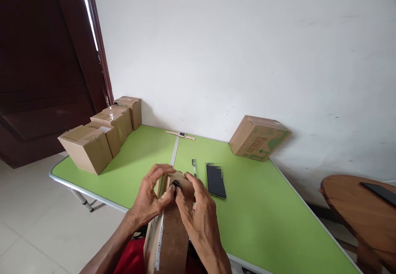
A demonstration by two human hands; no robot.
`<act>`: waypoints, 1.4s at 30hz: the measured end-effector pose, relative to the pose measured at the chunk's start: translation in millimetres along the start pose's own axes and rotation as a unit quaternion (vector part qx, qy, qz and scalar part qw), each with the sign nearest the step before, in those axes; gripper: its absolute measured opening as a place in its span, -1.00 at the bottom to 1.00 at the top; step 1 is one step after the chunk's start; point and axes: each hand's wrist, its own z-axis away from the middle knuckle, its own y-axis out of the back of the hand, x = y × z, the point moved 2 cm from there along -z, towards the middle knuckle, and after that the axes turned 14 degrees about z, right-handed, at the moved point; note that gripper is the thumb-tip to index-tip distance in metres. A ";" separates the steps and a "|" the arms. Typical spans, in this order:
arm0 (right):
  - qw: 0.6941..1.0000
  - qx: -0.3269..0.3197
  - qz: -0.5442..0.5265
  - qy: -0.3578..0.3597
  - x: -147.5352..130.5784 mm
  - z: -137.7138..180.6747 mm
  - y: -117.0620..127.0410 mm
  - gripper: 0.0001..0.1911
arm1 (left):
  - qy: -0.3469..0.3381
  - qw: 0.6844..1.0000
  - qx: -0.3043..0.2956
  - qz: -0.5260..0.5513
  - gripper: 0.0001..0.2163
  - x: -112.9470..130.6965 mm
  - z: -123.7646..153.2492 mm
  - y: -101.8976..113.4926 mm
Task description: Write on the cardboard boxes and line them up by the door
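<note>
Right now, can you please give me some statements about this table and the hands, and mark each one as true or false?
1. Both hands are on a cardboard box at the near edge of the table. True: the left hand and the right hand meet at its top end.
2. The phone lies on the floor. False: it lies flat on the green table, right of the hands.
3. Several taped boxes stand in a group at the far left corner. True.
4. The printed box stands in the middle of the table. False: it leans at the far right, by the wall.
5. A pen lies left of the phone. True.
</note>
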 end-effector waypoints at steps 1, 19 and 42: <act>1.000 0.000 0.011 0.004 0.2 -0.2 -1.1 -0.52 | -0.007 1.000 -0.014 -0.004 -0.73 2.2 -1.8 -0.5; 0.964 -0.257 0.030 -0.068 78.7 -38.4 -37.3 -0.49 | 0.091 0.994 0.051 -0.017 -0.83 -43.6 4.3 16.2; 0.961 -0.256 0.103 0.037 124.3 -114.6 -40.8 -0.70 | 0.097 0.993 0.000 0.072 -0.54 -61.5 22.6 -5.5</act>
